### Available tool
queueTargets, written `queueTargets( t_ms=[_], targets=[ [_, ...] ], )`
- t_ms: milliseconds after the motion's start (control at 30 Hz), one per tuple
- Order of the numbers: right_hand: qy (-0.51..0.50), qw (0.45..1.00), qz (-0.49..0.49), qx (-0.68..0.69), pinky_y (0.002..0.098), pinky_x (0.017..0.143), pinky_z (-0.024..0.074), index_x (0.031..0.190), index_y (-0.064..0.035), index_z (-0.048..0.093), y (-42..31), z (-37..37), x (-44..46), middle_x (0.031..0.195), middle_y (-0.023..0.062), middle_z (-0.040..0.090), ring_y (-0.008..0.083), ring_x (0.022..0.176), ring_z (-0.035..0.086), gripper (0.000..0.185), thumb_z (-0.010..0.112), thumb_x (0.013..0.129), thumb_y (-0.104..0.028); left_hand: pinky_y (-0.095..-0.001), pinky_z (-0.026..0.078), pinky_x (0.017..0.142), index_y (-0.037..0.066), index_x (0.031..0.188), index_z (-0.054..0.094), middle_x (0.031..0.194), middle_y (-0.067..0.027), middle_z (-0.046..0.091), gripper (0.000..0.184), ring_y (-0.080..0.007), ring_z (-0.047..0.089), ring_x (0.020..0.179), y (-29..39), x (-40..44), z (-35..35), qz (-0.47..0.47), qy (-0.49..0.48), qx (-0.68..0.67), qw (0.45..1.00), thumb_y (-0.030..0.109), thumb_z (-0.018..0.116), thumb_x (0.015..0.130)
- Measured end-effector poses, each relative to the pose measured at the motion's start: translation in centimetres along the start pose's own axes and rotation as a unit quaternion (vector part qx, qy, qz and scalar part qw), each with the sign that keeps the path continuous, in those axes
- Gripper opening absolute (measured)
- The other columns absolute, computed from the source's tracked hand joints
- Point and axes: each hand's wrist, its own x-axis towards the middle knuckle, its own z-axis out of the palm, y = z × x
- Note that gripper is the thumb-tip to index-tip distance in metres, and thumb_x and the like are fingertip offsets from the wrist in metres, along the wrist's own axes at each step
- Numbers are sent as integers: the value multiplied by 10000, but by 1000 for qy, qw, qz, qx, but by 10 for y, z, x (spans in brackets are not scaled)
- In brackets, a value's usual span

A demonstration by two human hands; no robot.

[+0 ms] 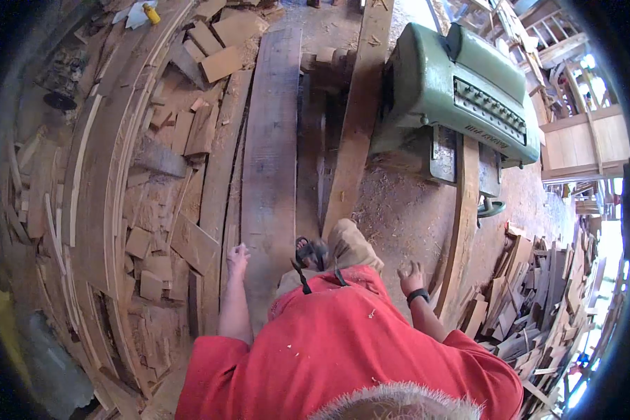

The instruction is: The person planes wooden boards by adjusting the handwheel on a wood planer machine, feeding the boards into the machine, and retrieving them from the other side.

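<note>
My left hand point(238, 257) hangs over the near part of a long, wide plank point(271, 133), by its left edge. Its fingers are loosely bent with no object visible in them; whether it touches the wood I cannot tell. To the right, my right hand point(411, 278), with a dark band point(418, 295) at the wrist, is held out with fingers apart and nothing in it. Just beyond it a long timber point(463, 217) runs up to a green woodworking machine point(462, 91). My sandalled foot point(311, 253) shows between the wide plank and my bent knee point(353, 245).
Another long board point(357, 126) slants between the wide plank and the machine. Offcuts point(157, 269) lie heaped at left beside stacked long boards point(98, 189). More scrap wood point(518, 294) is piled at right. Shavings cover the floor point(399, 210). A handwheel point(492, 208) sticks out below the machine.
</note>
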Motion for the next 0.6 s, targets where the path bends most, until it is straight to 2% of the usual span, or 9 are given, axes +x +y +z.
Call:
queueTargets(
  t_ms=[33, 100, 133, 200, 233, 333, 467, 533, 600],
  targets=[
    [-7, 1000, 0, 2, 448, 1127, 311, 1412, -19, 416, -9, 4, 6, 1443, 289, 371, 405, 1364, 348, 737, 699, 834, -378, -272, 528, 637, 5, 1008, 625, 854, -70, 659, 322, -159, 645, 700, 1, 6, 3, 18, -20, -12, 1000, 322, 607, 953],
    [-141, 986, 25, 81, 431, 1054, 401, 1350, -9, 513, -20, 16, 24, 1312, 277, 542, 375, 1245, 516, 662, 681, 844, -402, -276, 525, 626, -2, 995, 624, 846, -74, 658, 343, -159, 642, 687, 10, 4, 9, 34, -32, -13, 999, 337, 615, 945],
    [-150, 985, 23, 81, 431, 1054, 401, 1350, -9, 513, -18, 30, 34, 1312, 277, 542, 375, 1245, 516, 662, 681, 844, -402, -282, 524, 621, -8, 985, 625, 840, -76, 657, 356, -160, 640, 680, 17, -2, 16, 34, -28, -2, 999, 345, 618, 941],
    [-177, 973, 4, 148, 358, 839, 540, 1296, 82, 532, 2, 69, 64, 1164, 232, 654, 285, 944, 682, 636, 672, 853, -352, -292, 528, 624, -13, 977, 626, 832, -79, 658, 361, -163, 643, 683, 18, -8, 26, 29, -35, 29, 999, 346, 622, 936],
    [-194, 974, 6, 114, 332, 795, 543, 1311, 78, 521, -16, 59, 67, 1150, 211, 665, 236, 920, 683, 622, 659, 873, -342, -303, 532, 627, -18, 968, 627, 824, -83, 658, 367, -165, 646, 686, 21, -4, 29, 30, -52, 57, 997, 348, 625, 930],
    [-220, 970, 14, 103, 332, 758, 543, 1303, 69, 536, -37, 69, 103, 1097, 191, 687, 223, 891, 689, 565, 648, 890, -300, -320, 541, 646, -27, 964, 639, 825, -93, 667, 371, -171, 654, 687, 8, 18, 33, 28, -80, 100, 991, 342, 628, 924],
    [-189, 972, -1, 140, 329, 718, 541, 1265, 51, 579, -71, 83, 183, 1020, 157, 709, 197, 845, 688, 492, 641, 900, -274, -327, 543, 645, -30, 951, 659, 816, -114, 690, 393, -183, 674, 694, 21, 48, 41, 12, -48, 110, 993, 360, 633, 918],
    [-188, 955, 38, 226, 359, 858, 521, 1179, 32, 635, -111, 67, 209, 1088, 200, 691, 245, 996, 667, 456, 651, 878, -309, -332, 546, 646, -32, 953, 664, 815, -119, 696, 399, -187, 680, 699, 37, 57, 28, -8, -47, 132, 990, 364, 633, 918],
    [-191, 946, 51, 258, 352, 838, 526, 1166, 35, 638, -156, 46, 234, 1075, 191, 694, 224, 969, 667, 425, 645, 887, -286, -345, 547, 639, -43, 942, 664, 825, -126, 696, 408, -185, 684, 717, 78, 83, 39, -2, -55, 137, 989, 364, 639, 916]
  ],
)
